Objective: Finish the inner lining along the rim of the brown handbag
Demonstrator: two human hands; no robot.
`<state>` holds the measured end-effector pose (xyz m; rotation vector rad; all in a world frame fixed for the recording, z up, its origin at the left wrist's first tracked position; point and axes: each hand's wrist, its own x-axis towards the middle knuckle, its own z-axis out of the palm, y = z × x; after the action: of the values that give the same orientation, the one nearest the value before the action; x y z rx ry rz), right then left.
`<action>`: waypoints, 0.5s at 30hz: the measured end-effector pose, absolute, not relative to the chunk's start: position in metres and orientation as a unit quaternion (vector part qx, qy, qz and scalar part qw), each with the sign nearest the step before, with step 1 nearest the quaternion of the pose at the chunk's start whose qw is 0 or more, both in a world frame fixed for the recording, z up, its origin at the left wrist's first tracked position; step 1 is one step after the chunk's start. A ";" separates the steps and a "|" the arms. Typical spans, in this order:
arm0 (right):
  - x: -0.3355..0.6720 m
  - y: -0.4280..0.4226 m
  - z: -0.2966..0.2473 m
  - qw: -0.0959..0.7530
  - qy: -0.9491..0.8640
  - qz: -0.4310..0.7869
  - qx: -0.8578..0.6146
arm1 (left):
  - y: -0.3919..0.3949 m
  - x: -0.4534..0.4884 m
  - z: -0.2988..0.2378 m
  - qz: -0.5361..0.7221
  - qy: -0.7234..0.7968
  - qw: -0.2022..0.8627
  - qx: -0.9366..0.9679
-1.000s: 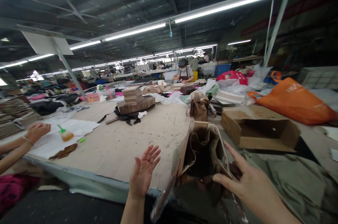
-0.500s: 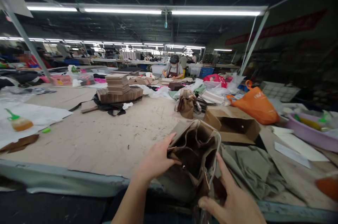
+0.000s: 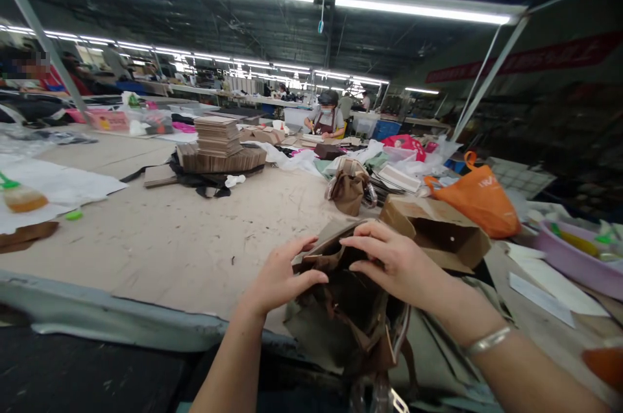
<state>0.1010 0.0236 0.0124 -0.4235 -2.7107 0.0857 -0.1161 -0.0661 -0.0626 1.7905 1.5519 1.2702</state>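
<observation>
Both your hands work at the open mouth of a brown bag (image 3: 335,345) at the near edge of the bench (image 3: 189,244), its lower front reaching over that edge. Your left hand (image 3: 280,280) holds the left side of the rim, thumb and fingers set narrowly about the fabric. Your right hand (image 3: 396,260), a silver bracelet (image 3: 489,340) at its wrist, bends over the mouth, fingertips at the inner fabric; whether they pinch it, you cannot tell from this angle. A metal buckle (image 3: 399,402) hangs at the front, below the bench edge.

Beyond your right hand, a second bag (image 3: 349,189) stands upright, just beside an open cardboard box (image 3: 406,219). Toward the bench's right edge lie an orange bag (image 3: 487,205) and a purple basin (image 3: 559,254). Brown pieces rise in a stack (image 3: 214,137) toward the far edge, left of the second bag. At the left, a green-tipped bottle (image 3: 24,199) lies on white sheeting (image 3: 87,182). Across the bench, a co-worker (image 3: 327,119) sits in an apron.
</observation>
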 end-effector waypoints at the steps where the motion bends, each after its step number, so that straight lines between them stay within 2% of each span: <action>1: 0.095 0.027 0.010 0.184 -0.972 0.029 -0.146 | -0.065 -0.114 -0.062 0.463 0.570 0.211 0.645; 7: 0.084 0.036 0.004 0.125 -0.977 -0.022 -0.171 | -0.064 -0.101 -0.059 0.475 0.557 0.187 0.655; 15: 0.098 0.048 0.006 0.107 -0.973 -0.031 -0.200 | -0.060 -0.087 -0.062 0.483 0.626 0.115 0.602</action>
<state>0.0979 0.0484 0.0062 -0.5891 -2.8663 -0.0902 -0.0871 -0.0605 -0.0616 1.7636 1.8345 1.4149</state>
